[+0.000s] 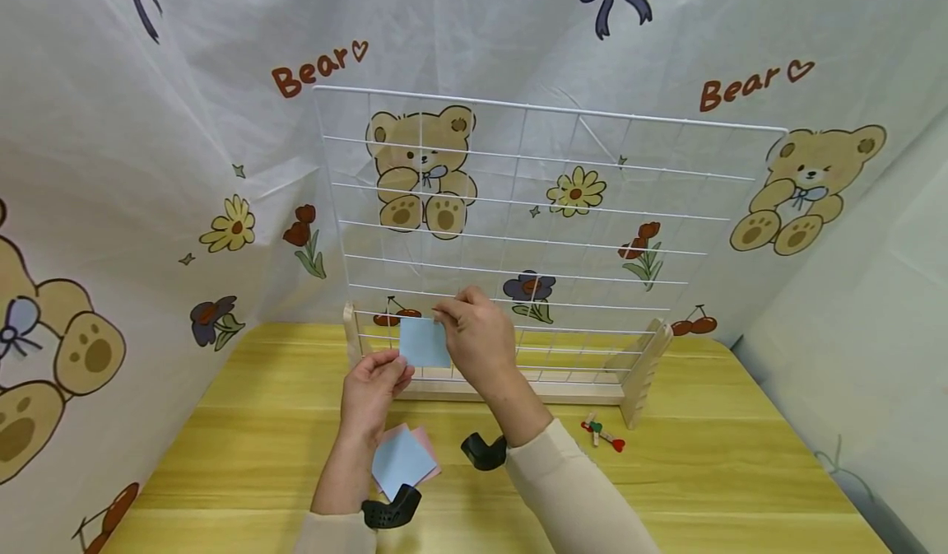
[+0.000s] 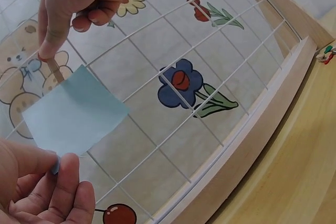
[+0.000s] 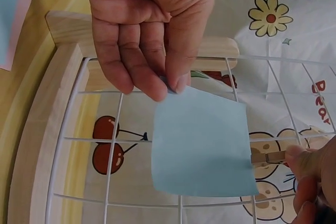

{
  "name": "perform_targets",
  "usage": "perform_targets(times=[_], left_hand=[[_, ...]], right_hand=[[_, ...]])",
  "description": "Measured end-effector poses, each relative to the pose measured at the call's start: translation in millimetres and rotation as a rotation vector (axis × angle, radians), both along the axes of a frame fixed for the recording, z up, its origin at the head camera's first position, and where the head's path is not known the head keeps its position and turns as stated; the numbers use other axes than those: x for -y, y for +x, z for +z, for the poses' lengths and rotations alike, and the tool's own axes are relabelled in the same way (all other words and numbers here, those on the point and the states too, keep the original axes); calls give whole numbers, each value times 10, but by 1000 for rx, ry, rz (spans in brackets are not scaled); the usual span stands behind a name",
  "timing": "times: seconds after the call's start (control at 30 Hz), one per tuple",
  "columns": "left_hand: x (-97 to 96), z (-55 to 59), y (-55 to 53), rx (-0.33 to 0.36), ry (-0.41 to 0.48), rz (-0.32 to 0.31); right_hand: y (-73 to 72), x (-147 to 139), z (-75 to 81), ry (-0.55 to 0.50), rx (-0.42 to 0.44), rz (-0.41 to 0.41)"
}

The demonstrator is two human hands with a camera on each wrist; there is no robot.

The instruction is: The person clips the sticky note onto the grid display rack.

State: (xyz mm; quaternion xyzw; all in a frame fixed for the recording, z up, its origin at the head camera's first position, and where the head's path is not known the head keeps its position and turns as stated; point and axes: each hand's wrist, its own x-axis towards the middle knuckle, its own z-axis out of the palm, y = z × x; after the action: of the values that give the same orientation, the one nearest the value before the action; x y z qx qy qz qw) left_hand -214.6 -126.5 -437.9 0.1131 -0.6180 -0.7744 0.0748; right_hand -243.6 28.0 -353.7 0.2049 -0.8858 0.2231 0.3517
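Observation:
A light blue square of paper lies against the lower left part of the white wire grid. My left hand pinches one corner of the paper between thumb and forefinger, clearest in the right wrist view. My right hand pinches a small wooden clothespin, whose tip meets the paper's edge. Whether the clothespin also grips a wire cannot be told. In the left wrist view the clothespin shows between the right fingertips and the paper's upper corner.
The grid stands in a wooden base on the wood-grain table. Blue and pink paper sheets lie near my left wrist. Several small clothespins with coloured ends lie in front of the base's right side. A bear-print cloth hangs behind.

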Motion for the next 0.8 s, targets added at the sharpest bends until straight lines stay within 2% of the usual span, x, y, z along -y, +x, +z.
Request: perform_targets(times=[0.37, 0.8], left_hand=[[-12, 6, -8, -9, 5, 1], [-10, 6, -8, -8, -2, -3]], right_hand=[[-26, 32, -56, 24, -17, -11], [-10, 48, -101, 28, 5, -22]])
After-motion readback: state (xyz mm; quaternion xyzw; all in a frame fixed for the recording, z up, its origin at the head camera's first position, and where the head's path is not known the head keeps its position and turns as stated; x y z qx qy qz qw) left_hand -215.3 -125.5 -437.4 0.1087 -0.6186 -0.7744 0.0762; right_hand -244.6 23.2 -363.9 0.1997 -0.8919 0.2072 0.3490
